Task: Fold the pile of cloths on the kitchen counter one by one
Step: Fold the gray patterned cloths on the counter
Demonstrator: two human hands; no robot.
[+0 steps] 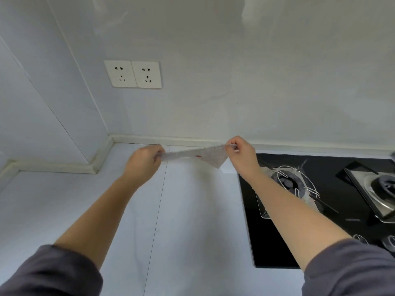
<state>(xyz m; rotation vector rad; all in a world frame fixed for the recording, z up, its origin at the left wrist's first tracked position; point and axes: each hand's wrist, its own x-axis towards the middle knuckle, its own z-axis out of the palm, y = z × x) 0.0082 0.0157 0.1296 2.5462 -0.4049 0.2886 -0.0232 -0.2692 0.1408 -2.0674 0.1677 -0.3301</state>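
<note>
Pale grey cloth (192, 155) with a bumpy woven texture is held up off the bench (188, 221), stretched nearly flat between both hands and seen almost edge-on. It hangs over the back part of the bench, near the foot of the wall (235, 82). A small red mark (198, 156) shows near its middle, and one loose corner droops at the right, just beside the right wrist. The left hand (143, 161) pinches the cloth's left end, its fingers (157, 151) curled round the edge. The right hand (242, 155) pinches the right end a little higher, fingers bent tight on the fabric. Both forearms are bare and reach forward from dark grey sleeves (49, 272) at the bottom corners of the view.

The bench is pale blue-white, with a thin seam (159, 210) running front to back under the left end of the cloth. A white raised strip (171, 139) runs along where the bench meets the wall and steps round a corner at the left. Set into the bench on the right is a black glass hob (267, 242); the right forearm crosses above its left part. Its nearer burner (288, 182) carries a wire pan support, a second burner (382, 185) sits at the right edge of the view, and knobs (390, 242) show at the lower right. On the wall, up and left of the cloth, two white sockets (132, 74) sit side by side
</note>
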